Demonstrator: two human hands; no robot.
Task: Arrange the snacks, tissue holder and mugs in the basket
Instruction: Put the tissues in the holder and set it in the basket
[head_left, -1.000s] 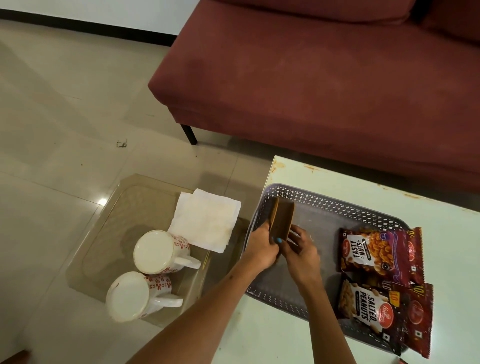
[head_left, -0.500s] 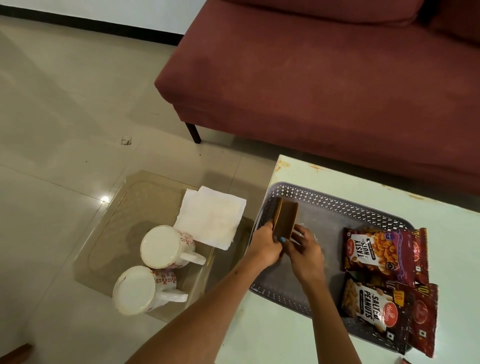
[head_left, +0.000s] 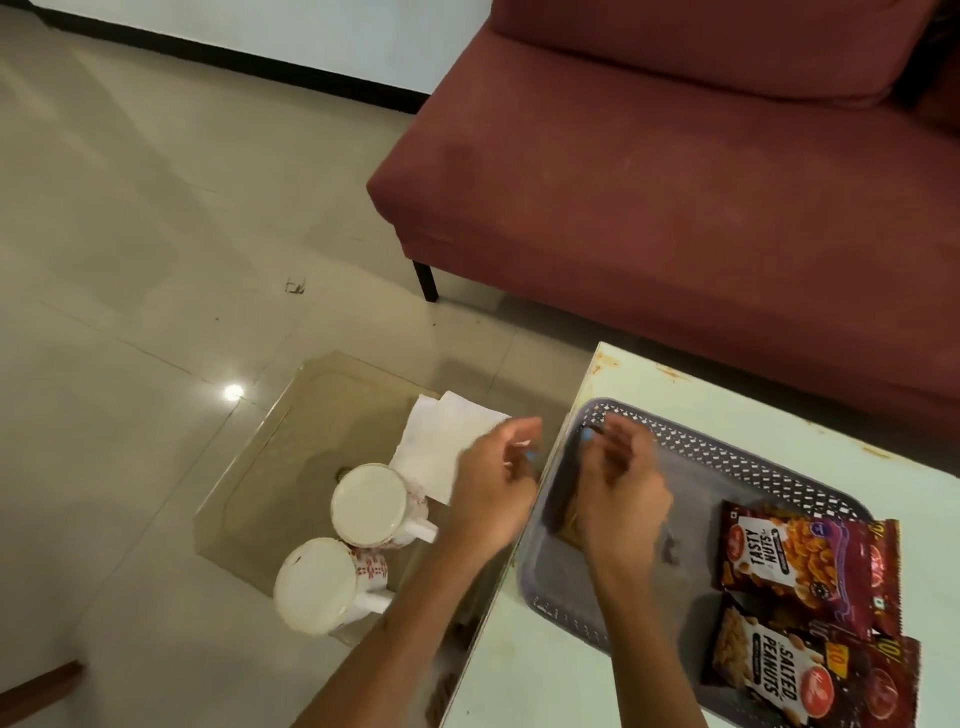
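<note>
Two hands hover, fingers loosely spread, holding nothing: the left hand (head_left: 496, 486) above the napkins (head_left: 441, 452), the right hand (head_left: 621, 486) over the basket (head_left: 727, 457), tissue holder (head_left: 563, 506) just beneath it.

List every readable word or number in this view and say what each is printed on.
"TASTY NUTS": upper snack packet in the basket.
"SALTED PEANUTS": lower snack packet.
"10": corner of each packet.
Smaller print and the round red logos: too small to read.
Mugs: red pattern, no text.
</note>
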